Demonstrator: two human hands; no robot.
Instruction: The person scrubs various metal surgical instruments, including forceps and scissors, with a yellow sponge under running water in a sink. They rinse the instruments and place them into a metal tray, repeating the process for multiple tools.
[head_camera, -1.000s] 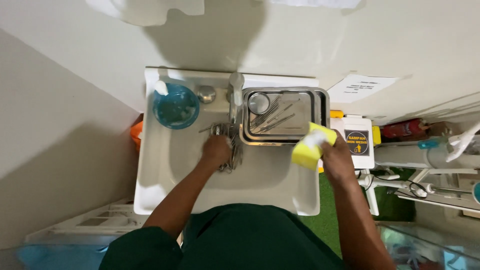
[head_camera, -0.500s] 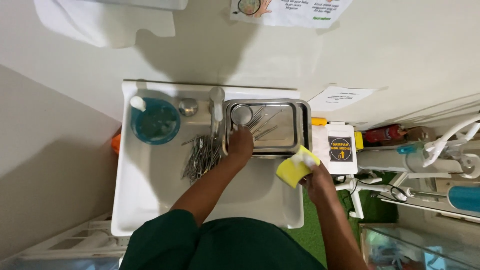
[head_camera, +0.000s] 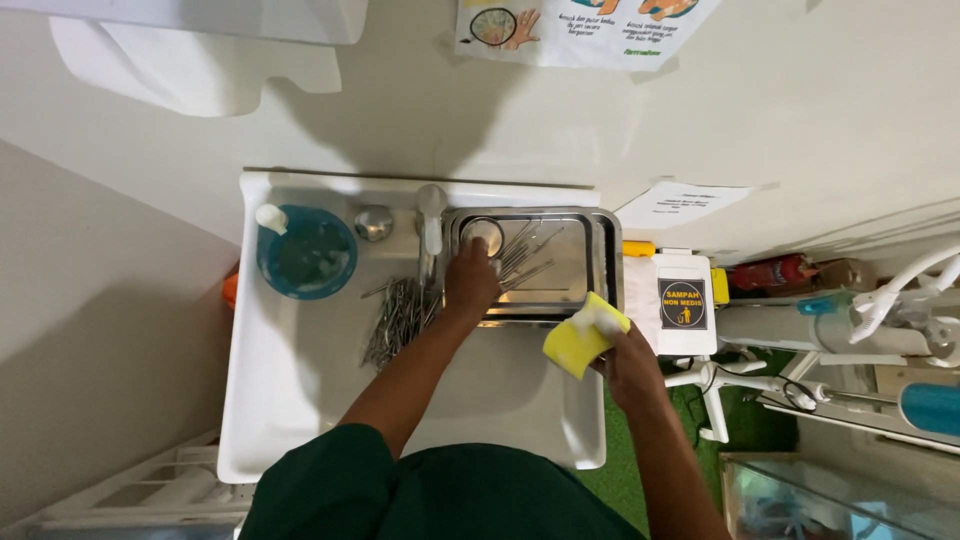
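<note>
Head view, looking straight down: the left hand (head_camera: 470, 282) is out over the near left edge of the steel tray (head_camera: 590, 262), fingers curled down among the thin metal instruments (head_camera: 525, 258) lying in it. Whether it actually grips one is impossible to tell, since the back of the hand covers the fingertips. The tray sits at the back right of the white sink (head_camera: 300, 400), just beside the tap (head_camera: 430, 215), and a small round steel cup (head_camera: 483, 233) stands in its far left corner, partly behind the hand.

The right hand (head_camera: 628, 362) is closed around a yellow sponge (head_camera: 583, 335) with white foam on top, held over the sink's right rim, just in front of the tray and apart from the left hand. The fingers wrap under the sponge, so only the knuckles show.

To the left of the tray, a loose heap of more metal tools (head_camera: 397, 318) lies in the basin, too thin and tangled to sort out one by one. Further left stands a blue bowl (head_camera: 307, 252) (something white pokes over its rim, not clear what). The dark green clothing (head_camera: 440, 500) fills the bottom of the view and hides the sink's front edge; both forearms are cut off by it.
</note>
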